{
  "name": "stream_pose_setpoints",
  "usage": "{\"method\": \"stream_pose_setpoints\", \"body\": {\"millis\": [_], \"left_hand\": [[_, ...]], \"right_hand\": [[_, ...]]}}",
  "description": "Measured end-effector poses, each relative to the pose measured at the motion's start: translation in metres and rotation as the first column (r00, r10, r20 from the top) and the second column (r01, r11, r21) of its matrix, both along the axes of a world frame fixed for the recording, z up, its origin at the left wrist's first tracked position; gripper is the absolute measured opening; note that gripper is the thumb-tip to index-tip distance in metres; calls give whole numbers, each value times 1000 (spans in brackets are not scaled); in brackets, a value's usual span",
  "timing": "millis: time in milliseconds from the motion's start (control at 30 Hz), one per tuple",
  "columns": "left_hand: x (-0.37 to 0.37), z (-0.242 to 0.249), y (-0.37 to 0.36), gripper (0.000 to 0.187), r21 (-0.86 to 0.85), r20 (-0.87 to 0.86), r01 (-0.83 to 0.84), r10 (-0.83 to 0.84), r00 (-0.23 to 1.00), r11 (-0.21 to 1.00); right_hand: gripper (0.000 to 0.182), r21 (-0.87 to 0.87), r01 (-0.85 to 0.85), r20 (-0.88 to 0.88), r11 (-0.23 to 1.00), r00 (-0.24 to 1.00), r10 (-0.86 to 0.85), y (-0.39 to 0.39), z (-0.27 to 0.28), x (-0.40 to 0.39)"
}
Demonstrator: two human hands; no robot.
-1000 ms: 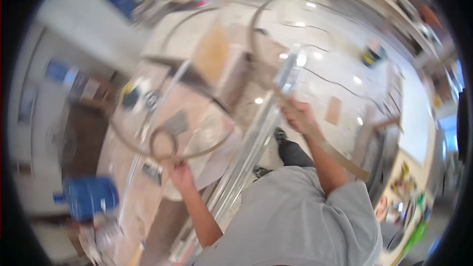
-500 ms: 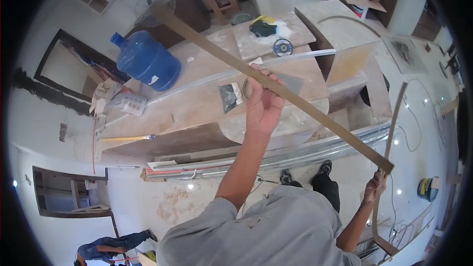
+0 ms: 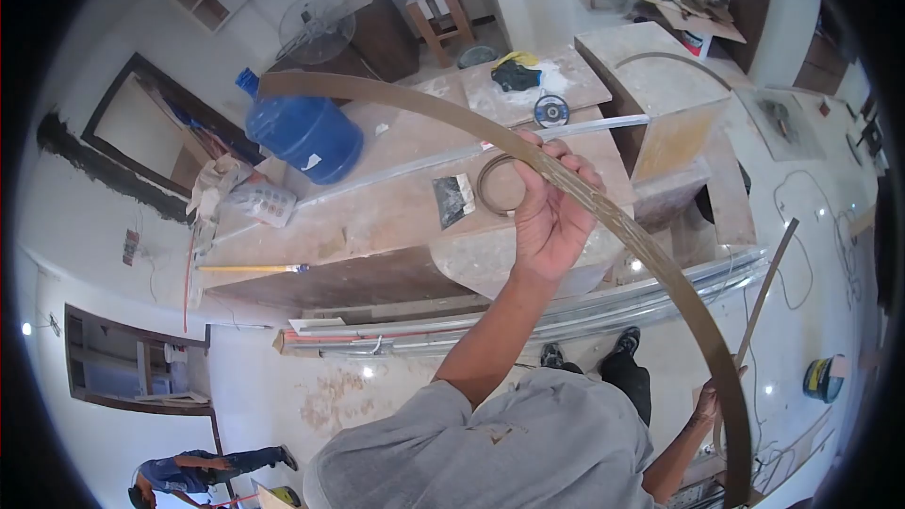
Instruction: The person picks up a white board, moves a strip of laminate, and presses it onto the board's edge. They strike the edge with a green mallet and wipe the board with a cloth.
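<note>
A long, thin brown edging strip bows in an arc across the view, with pale, streaky glue-like smears along its middle. My left hand is closed around it near the middle, the thumb on the near side and fingers over the far edge. At the lower right my right hand is closed on the strip, its fingers partly hidden behind it. A narrow brown length rises beside that hand. Just left of my left hand, a coiled brown band and a dark packet lie on the wooden worktop.
A blue water bottle lies tilted on the worktop near a yellow-handled tool. A grinding disc and dark glove are farther back. Metal channels run along the worktop's foot. Another person bends at lower left.
The strip has gone from nearly straight to bowed, its lower end dropping. My left hand has shifted right along with the view, and the smeared face now shows.
</note>
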State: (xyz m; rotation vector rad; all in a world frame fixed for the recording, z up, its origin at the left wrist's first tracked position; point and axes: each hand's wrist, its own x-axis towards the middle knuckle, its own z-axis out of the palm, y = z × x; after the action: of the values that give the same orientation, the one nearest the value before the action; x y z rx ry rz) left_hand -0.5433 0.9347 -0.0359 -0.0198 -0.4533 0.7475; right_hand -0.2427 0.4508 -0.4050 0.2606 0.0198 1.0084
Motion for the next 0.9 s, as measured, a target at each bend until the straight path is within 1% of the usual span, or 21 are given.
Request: {"method": "stream_pose_setpoints", "body": {"millis": [100, 167, 233, 267, 333, 433, 500, 533, 567, 600, 633, 667, 700, 767, 833, 900], "left_hand": [[7, 2, -8, 36, -25, 65, 74, -72, 995, 997], [10, 1, -12, 36, -27, 78, 98, -96, 992, 995], [14, -1, -15, 36, -19, 61, 97, -96, 994, 995], [14, -2, -16, 36, -19, 41, 70, -70, 997, 997], [18, -4, -19, 36, -22, 7, 23, -23, 1000, 1000], [21, -11, -19, 37, -2, -4, -45, 45, 999, 999], [20, -16, -17, 39, 68, -56, -134, 137, 989, 989], [20, -20, -16, 40, 96, -82, -164, 172, 982, 982], [19, -24, -15, 41, 122, -112, -198, 212, 971, 973], [16, -28, -11, 42, 147, -138, -224, 244, 960, 964], [15, -31, -9, 43, 172, -161, -242, 270, 949, 955], [12, -30, -9, 45, 197, -182, -254, 290, 940, 947], [9, -28, -7, 47, 230, -198, -267, 313, 929, 936], [5, -30, -7, 47, 263, -237, -284, 347, 907, 922], [4, -33, -5, 47, 305, -265, -300, 383, 885, 904], [0, -35, -2, 47, 352, -285, -309, 416, 864, 883]], "right_hand": [[61, -54, -53, -2, 997, 999, 53, -1, 16, -6], [50, -22, -163, 83, 986, 983, 164, 16, 62, -21], [57, 69, -144, 42, 987, 989, 141, 13, 54, -20], [62, 83, -104, 92, 991, 991, 97, -9, 3, 6], [64, 76, 10, 18, 997, 1000, -12, -3, 24, -14], [66, 19, 104, -52, 994, 993, -103, 7, 44, -31], [66, -34, 99, -23, 994, 995, -100, 4, 47, -27], [63, -43, 41, 20, 998, 999, -40, 2, 49, -25], [61, -56, 49, 6, 997, 999, -48, 1, 45, -23], [59, -217, 155, -106, 964, 978, -181, -5, 38, -23], [66, 1, 63, 46, 998, 997, -63, -5, 33, -24], [62, 23, 30, 134, 999, 990, -33, 5, 44, -26], [58, -69, 40, 152, 997, 988, -29, 7, 53, -27], [52, -294, 160, 194, 942, 975, -105, 15, 72, -32], [58, -279, 106, 190, 954, 980, -54, 11, 70, -32], [56, -281, 99, 187, 955, 981, -46, 16, 79, -34]]}}
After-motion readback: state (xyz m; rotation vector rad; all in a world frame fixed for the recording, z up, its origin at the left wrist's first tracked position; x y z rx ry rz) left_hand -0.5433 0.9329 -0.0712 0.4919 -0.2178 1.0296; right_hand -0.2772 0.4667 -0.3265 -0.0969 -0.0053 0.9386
